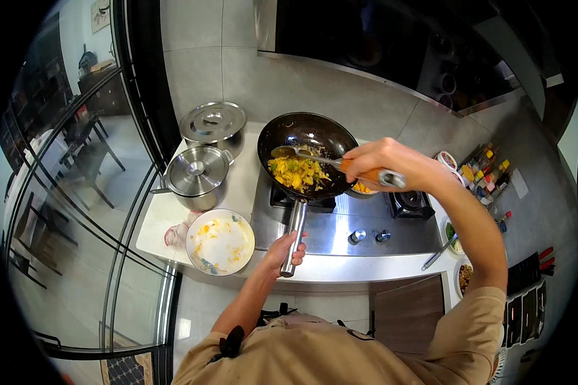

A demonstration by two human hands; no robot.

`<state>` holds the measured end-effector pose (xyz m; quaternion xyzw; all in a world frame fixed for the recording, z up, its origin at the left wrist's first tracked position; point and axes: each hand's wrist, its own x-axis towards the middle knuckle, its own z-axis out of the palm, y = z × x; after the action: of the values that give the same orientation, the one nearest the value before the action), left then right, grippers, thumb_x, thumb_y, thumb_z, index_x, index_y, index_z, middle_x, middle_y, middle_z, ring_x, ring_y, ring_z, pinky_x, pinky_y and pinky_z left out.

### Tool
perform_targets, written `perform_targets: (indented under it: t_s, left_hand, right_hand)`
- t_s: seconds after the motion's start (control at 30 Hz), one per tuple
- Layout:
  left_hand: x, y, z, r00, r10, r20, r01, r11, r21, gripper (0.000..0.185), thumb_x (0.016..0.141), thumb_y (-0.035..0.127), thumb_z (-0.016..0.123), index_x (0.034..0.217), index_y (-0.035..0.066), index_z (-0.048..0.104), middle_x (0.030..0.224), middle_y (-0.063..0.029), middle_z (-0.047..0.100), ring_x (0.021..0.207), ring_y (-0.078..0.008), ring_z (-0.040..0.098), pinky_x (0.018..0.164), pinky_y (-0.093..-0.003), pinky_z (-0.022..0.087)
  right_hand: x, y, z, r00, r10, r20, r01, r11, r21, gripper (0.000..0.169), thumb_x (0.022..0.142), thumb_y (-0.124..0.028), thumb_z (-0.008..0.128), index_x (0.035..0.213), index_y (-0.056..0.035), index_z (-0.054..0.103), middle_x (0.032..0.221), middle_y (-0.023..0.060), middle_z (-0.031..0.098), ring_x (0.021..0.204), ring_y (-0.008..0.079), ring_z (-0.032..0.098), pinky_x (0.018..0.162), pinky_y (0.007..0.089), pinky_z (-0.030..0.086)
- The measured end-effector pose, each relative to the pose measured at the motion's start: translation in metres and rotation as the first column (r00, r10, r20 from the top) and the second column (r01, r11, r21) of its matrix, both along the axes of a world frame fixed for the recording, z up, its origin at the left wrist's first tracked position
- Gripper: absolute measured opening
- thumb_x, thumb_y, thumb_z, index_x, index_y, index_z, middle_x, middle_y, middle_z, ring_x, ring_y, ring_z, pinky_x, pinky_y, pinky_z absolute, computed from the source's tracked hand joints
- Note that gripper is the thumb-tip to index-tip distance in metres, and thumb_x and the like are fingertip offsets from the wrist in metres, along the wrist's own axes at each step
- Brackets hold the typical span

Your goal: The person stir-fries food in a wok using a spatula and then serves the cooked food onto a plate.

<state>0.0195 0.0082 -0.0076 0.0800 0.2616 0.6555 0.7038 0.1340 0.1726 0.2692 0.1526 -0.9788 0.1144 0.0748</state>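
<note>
My left hand (284, 251) grips the metal handle of a dark wok (318, 126), which sits over the left burner of a gas stove (332, 240). Inside the wok lies a heap of yellow scrambled egg with green pieces (296, 174). My right hand (380, 161) is closed around the wooden grip of a metal cooking spatula (318, 158). Its head rests at the left side of the egg, partly hidden by food. Left of the wok handle, a white plate (219, 248) with egg residue stands near the counter's front edge.
Two lidded steel pots (196, 169) stand left of the wok. Behind the right forearm are a bowl of orange food (363, 188) and the right burner (408, 199). Bowls of chopped greens (450, 231) and brown food (465, 276), plus several seasoning bottles (491, 175), line the right side.
</note>
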Motion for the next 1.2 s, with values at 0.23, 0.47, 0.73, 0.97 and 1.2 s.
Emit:
perform_targets:
  t_s: [0.23, 0.47, 0.73, 0.97, 1.2]
  left_hand:
    - [0.001, 0.001, 0.002, 1.0, -0.005, -0.026, 0.005, 1.0, -0.005, 0.03, 0.09, 0.027, 0.04, 0.106, 0.002, 0.04, 0.068, -0.0045, 0.044, 0.048, -0.0069, 0.037, 0.038, -0.0184, 0.032]
    - [-0.001, 0.004, 0.004, 0.999, -0.022, -0.04, 0.022, 1.0, -0.021, 0.031, 0.09, 0.029, 0.041, 0.106, 0.003, 0.04, 0.067, -0.0041, 0.043, 0.048, -0.0068, 0.036, 0.038, -0.0183, 0.031]
    - [0.001, 0.002, 0.0, 1.0, -0.003, -0.021, 0.003, 1.0, -0.003, 0.032, 0.09, 0.029, 0.04, 0.107, 0.002, 0.039, 0.069, -0.0049, 0.043, 0.049, -0.0072, 0.036, 0.039, -0.0188, 0.032]
    - [0.001, 0.002, 0.001, 0.999, -0.02, -0.031, 0.019, 1.0, -0.021, 0.03, 0.091, 0.027, 0.039, 0.107, 0.002, 0.039, 0.07, -0.005, 0.044, 0.049, -0.0075, 0.036, 0.039, -0.0188, 0.032]
    - [0.0, 0.0, 0.002, 1.0, -0.011, -0.023, 0.011, 1.0, -0.023, 0.032, 0.09, 0.028, 0.04, 0.108, 0.002, 0.038, 0.069, -0.004, 0.043, 0.05, -0.007, 0.036, 0.039, -0.0187, 0.031]
  right_hand:
    - [0.034, -0.033, 0.018, 0.988, -0.149, -0.046, 0.136, 0.969, -0.206, 0.012, 0.065, -0.005, 0.06, 0.077, -0.0026, 0.06, 0.077, 0.0097, 0.063, 0.07, 0.024, 0.061, 0.066, 0.0308, 0.049]
    - [0.007, -0.021, -0.045, 0.977, -0.198, 0.074, 0.199, 0.98, 0.002, 0.018, 0.061, 0.002, 0.058, 0.079, -0.0013, 0.057, 0.079, 0.0121, 0.06, 0.075, 0.0292, 0.058, 0.067, 0.0335, 0.047]
    - [0.037, -0.03, 0.018, 0.987, -0.08, 0.143, 0.092, 0.993, -0.079, 0.019, 0.059, 0.003, 0.058, 0.077, -0.0032, 0.056, 0.081, 0.0122, 0.059, 0.071, 0.0281, 0.059, 0.063, 0.0339, 0.048]
    - [0.021, -0.023, -0.029, 0.967, -0.207, 0.151, 0.177, 0.966, 0.189, 0.017, 0.061, 0.003, 0.058, 0.077, -0.0032, 0.06, 0.075, 0.0107, 0.061, 0.072, 0.0282, 0.059, 0.065, 0.0341, 0.048]
    - [-0.003, 0.008, 0.007, 0.636, -0.765, -0.099, 0.692, 0.622, -0.366, 0.015, 0.07, -0.011, 0.06, 0.076, 0.0015, 0.061, 0.063, 0.012, 0.061, 0.058, 0.0166, 0.06, 0.059, 0.0268, 0.048]
